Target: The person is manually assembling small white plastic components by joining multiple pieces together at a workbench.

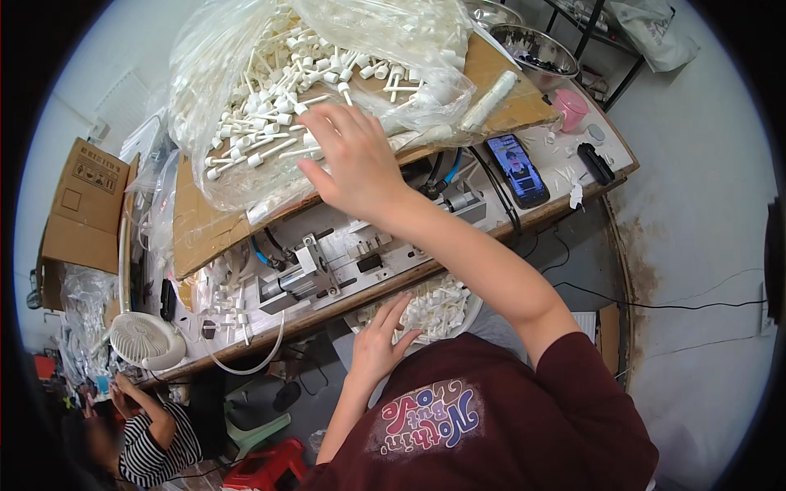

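Over the desk (621, 155), right hand (356, 168), grip wide, by white caps (271, 128); left hand (377, 345), likewise wide, below the near edge.

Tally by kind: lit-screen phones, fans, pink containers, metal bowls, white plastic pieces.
black rectangular smartphone: 1
round white plastic fan: 1
pink plastic container: 1
round silver metal bowls: 2
Total: 5
small white plastic pieces: too many to count, excluded
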The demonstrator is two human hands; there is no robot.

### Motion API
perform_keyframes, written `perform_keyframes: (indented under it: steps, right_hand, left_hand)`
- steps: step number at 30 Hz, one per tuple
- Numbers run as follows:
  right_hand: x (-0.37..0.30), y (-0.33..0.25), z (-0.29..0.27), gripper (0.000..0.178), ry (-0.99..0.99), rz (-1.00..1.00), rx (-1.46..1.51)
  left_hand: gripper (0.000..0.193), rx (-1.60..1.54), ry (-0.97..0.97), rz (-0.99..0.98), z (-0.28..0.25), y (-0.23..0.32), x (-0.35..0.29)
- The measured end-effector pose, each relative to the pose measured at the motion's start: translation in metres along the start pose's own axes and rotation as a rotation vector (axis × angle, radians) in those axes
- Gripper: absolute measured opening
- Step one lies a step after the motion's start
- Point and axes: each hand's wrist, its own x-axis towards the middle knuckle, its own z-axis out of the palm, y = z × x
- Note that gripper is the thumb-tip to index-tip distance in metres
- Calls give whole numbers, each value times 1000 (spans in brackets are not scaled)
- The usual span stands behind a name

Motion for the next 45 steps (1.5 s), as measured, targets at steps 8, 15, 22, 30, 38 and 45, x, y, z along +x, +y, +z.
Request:
perform_keyframes:
  steps: [8,15,22,30,38,45]
  right_hand:
    - [38,31,30,60,-606,335,-325]
    - [21,32,41,38,-449,151,-470]
    - [17,37,48,20,-367,61,-521]
    - [20,50,45,11,-147,-195,-503]
    - [46,30,21,13,-38,102,-109]
    - [-32,-29,-34,20,-312,626,864]
  left_hand:
    - [59,51,-35,20,5,-4,-14]
    - [58,23,23,40,7,-5,-18]
    - [56,49,54,95,4,-4,-15]
    - [56,37,56,97,3,0,-16]
    - [53,34,141,101,-14,5,-12]
    - [39,-99,722,124,-57,36,23]
